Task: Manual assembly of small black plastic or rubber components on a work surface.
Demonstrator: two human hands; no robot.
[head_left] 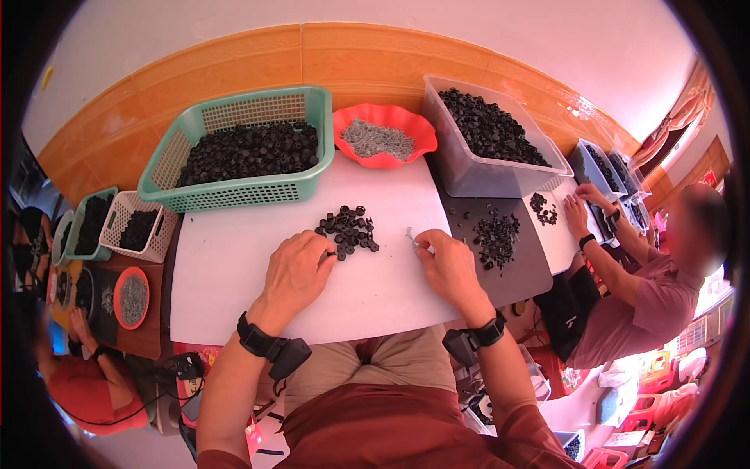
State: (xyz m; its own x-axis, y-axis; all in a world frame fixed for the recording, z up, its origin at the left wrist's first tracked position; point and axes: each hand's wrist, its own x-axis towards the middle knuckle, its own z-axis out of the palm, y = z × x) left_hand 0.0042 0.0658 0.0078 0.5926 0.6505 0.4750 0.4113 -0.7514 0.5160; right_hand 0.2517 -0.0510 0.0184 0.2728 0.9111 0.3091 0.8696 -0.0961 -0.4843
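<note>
On the white board [234,266] in front of me lies a loose pile of small black plastic parts [353,233], round and ring-like. My left hand [298,273] is at the pile's left side, fingers bent and pinched on a small black part that is mostly hidden by them. Right of the pile, my right hand [451,270] pinches small thin grey metal pieces [410,234] between thumb and forefinger, just above the board. They look like screws, but are too small to tell surely. Each wrist wears a black strap with a box on it.
Behind the board stand a green basket [242,192] of black parts, a red scalloped bowl [383,162] of grey pieces and a clear bin [492,176] of black parts. Smaller black bits [497,238] lie on the dark tabletop at right. Other people [633,305] work on both sides.
</note>
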